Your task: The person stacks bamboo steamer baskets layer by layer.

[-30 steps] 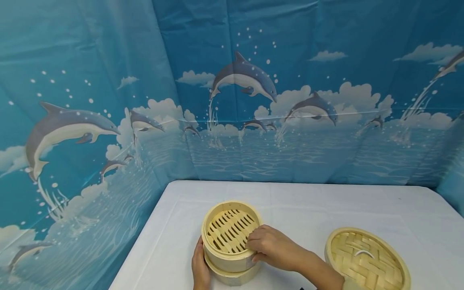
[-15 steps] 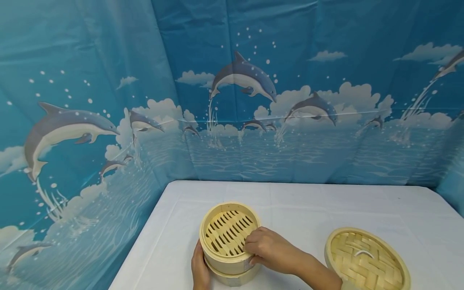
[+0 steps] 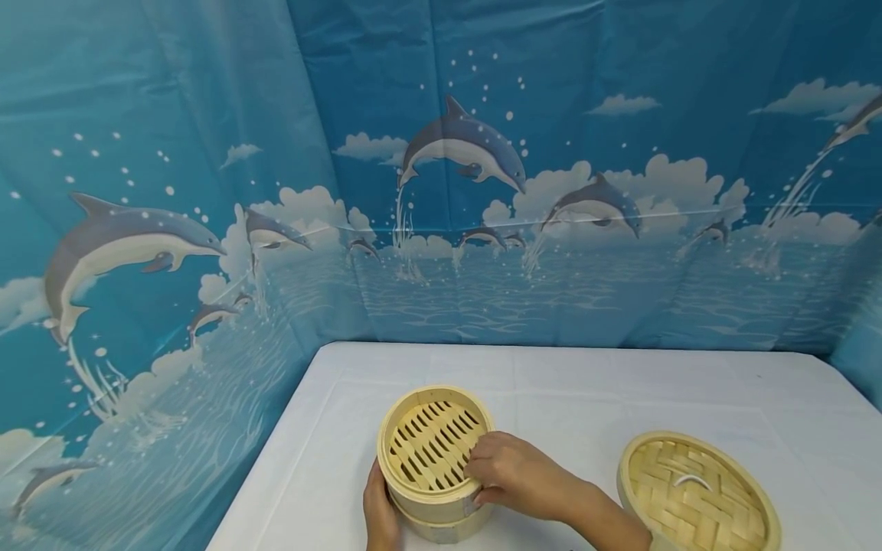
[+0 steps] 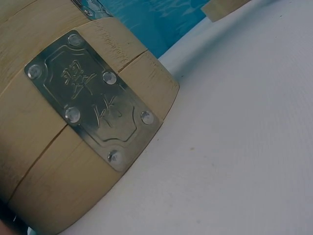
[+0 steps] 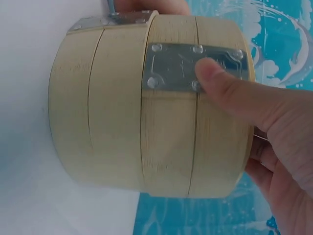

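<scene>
I see the left hand (image 3: 382, 511) against the baskets' left side, probably steadying them; I cannot tell how far its fingers curl. The lower basket (image 3: 444, 529) sits on the table (image 3: 572, 398), carrying the upper basket (image 3: 436, 444). The right hand (image 3: 515, 473) pinches the upper's right rim, thumb outside, likely for control. I have room toward the far edge; rightward, the lid (image 3: 717, 513) limits me.

R hand (image 3: 517, 474) pinches, thumb (image 5: 222, 85) opp. fingers (image 5: 262, 172); L hand (image 3: 381, 513) cupped, R forearm (image 3: 606, 516) slanted.
</scene>
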Motion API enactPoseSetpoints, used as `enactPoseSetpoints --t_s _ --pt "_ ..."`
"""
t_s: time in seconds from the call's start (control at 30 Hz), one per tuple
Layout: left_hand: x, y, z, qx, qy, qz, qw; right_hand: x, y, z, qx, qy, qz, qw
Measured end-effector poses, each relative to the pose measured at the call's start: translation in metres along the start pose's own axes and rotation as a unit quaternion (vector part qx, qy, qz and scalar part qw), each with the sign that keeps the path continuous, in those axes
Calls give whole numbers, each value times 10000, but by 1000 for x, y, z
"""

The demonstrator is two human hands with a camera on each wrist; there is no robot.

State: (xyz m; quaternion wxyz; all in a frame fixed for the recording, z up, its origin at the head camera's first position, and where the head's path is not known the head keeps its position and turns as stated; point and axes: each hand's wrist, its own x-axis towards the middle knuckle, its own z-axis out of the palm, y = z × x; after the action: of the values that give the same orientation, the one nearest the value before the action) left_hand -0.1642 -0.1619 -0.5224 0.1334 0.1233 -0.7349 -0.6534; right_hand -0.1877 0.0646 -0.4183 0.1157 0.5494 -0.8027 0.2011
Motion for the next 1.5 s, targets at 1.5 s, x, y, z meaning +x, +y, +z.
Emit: enactPoseSetpoints --t_s 1.5 --pt "-1 3 -1 19 84 80 9999 -7 -10 21 429 1157 107 9923"
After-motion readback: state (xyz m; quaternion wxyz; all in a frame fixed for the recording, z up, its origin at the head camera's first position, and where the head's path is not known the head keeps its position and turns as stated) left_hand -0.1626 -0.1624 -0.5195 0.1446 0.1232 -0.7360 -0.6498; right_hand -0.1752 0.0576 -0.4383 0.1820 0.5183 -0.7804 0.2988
